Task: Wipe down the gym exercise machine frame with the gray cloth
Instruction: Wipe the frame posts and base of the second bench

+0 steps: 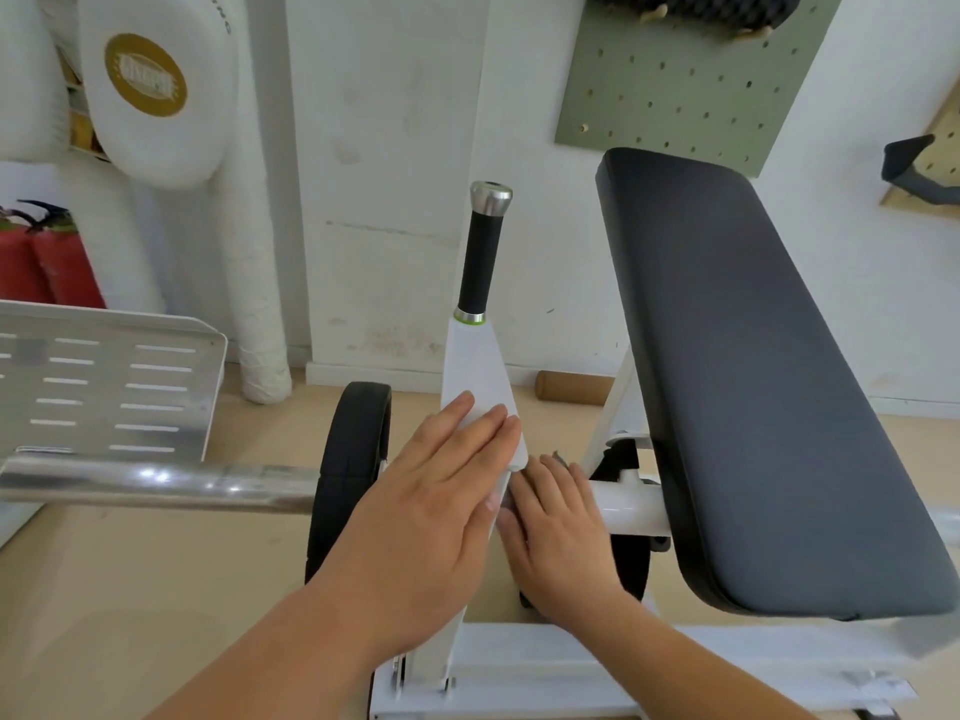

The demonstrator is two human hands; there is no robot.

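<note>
Gray cloth (560, 458) peeks from beneath the right hand (563, 532), just right of the white frame post (475, 371); whether that hand grips it cannot be told. The left hand (441, 491) lies flat on the post, holding nothing.

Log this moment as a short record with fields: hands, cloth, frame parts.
left hand: flat, fingers straight, resting on the white upright post
right hand: against the post's right side, beside the left hand
gray cloth: only a scrap shows past the right hand's fingers; grip unclear
handle: black grip, silver cap, atop the post
pad: dark, right of the post
weight plate: black, on the chrome bar, left of the post
</note>
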